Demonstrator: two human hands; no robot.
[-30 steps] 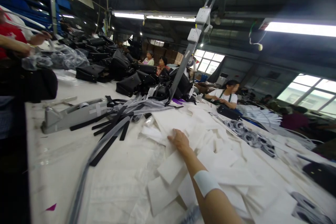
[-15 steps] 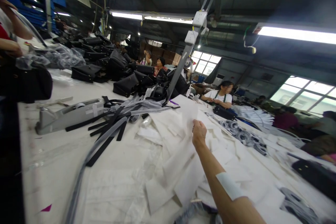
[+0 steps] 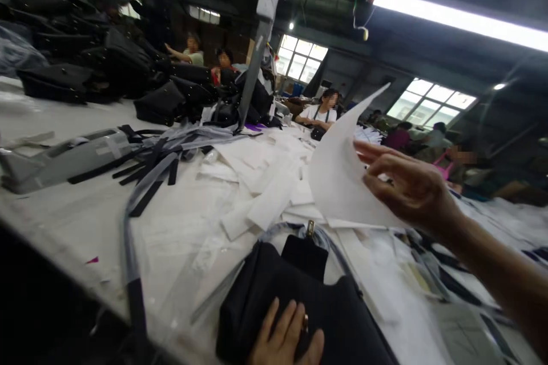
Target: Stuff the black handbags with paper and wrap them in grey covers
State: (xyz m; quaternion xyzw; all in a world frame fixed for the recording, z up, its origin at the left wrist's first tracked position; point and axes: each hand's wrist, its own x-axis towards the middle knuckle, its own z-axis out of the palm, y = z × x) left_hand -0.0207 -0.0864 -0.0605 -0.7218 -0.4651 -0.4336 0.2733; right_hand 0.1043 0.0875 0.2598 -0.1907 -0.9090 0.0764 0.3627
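Observation:
My right hand [image 3: 405,185] pinches a thin white sheet [image 3: 338,168] by its right side, between thumb and fingers. The sheet stands up in a curve above loose white sheets [image 3: 265,177] on the table. My left hand [image 3: 282,336] lies with its fingers spread on the front of a black handbag [image 3: 338,319] at the bottom of the view. The bag's flap is up, with a gold-coloured clasp [image 3: 310,228] at its tip, and a plastic-wrapped handle curves behind it.
Black straps, partly wrapped in plastic [image 3: 149,154], lie beside a grey tape dispenser [image 3: 98,154] on the left. Black handbags [image 3: 124,63] are heaped behind them. A metal post [image 3: 254,68] rises at the table's far side. Several people sit beyond, one in a white top [image 3: 317,115].
My right hand has come back from the pile towards me, lifting a white sheet. My left hand and the black handbag have come into view as the camera turned right and down.

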